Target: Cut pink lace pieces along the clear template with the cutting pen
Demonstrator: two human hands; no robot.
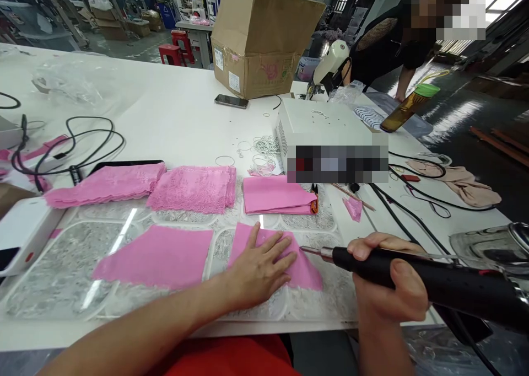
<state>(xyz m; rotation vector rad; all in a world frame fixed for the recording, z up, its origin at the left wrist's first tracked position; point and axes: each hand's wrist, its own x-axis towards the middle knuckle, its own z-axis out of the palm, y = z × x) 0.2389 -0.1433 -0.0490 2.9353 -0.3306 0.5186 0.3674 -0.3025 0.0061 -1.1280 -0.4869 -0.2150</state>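
Observation:
My left hand [260, 271] lies flat, fingers spread, on a pink fabric piece [306, 274]. My right hand [390, 282] is wrapped round a black handheld tool [450, 279] with a narrow metal tip. That tip is at the fabric's right edge, close to my left fingers; whether it touches cannot be made out. Left of my hand, a second pink fabric piece [165, 254] is spread on a clear, patterned panel [53, 279]. Behind them are a pink fabric stack [111, 183], a lacy pink stack [194, 188] and a folded pink stack [276, 195].
A white metal box [326, 122] stands behind the fabric, with black cables [407, 221] at its right. Farther back are a cardboard box [264, 62], a phone [231, 101] and a bottle [405, 111]. A glass jar [483, 246] is at far right. Another person [380, 39] leans over behind.

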